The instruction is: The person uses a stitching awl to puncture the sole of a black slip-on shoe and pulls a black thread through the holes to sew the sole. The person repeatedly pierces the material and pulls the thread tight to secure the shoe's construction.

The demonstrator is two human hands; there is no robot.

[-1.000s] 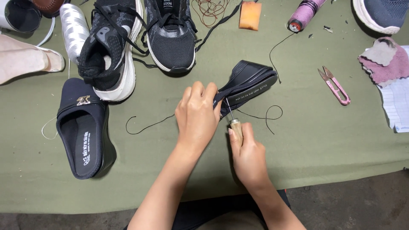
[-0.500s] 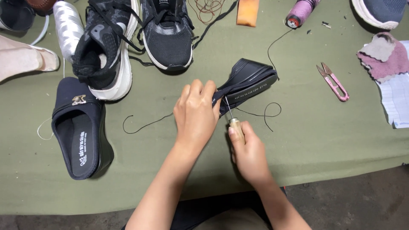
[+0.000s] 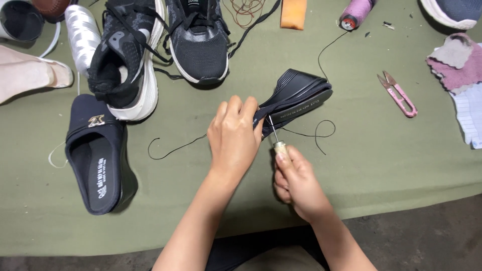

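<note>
My left hand [image 3: 233,138] grips a black wedge slipper [image 3: 296,95] turned on its side on the green cloth. In my right hand [image 3: 296,180] is a wooden-handled awl [image 3: 275,140] whose thin metal point goes into the slipper's edge near my left fingers. A black thread [image 3: 316,135] loops on the cloth beside the slipper and trails left under my left hand. The matching black slipper [image 3: 98,155] lies upright at the left.
Two black sneakers [image 3: 165,45] lie at the top, with a white thread cone [image 3: 83,32], a purple thread spool [image 3: 355,12] and an orange block [image 3: 293,12]. Pink snips [image 3: 396,93] lie at the right beside cloth scraps [image 3: 459,62]. The table's front edge [image 3: 401,203] runs below.
Both hands and the slipper have stayed in almost the same place; the view has shifted slightly. The awl stays in the slipper's edge.
</note>
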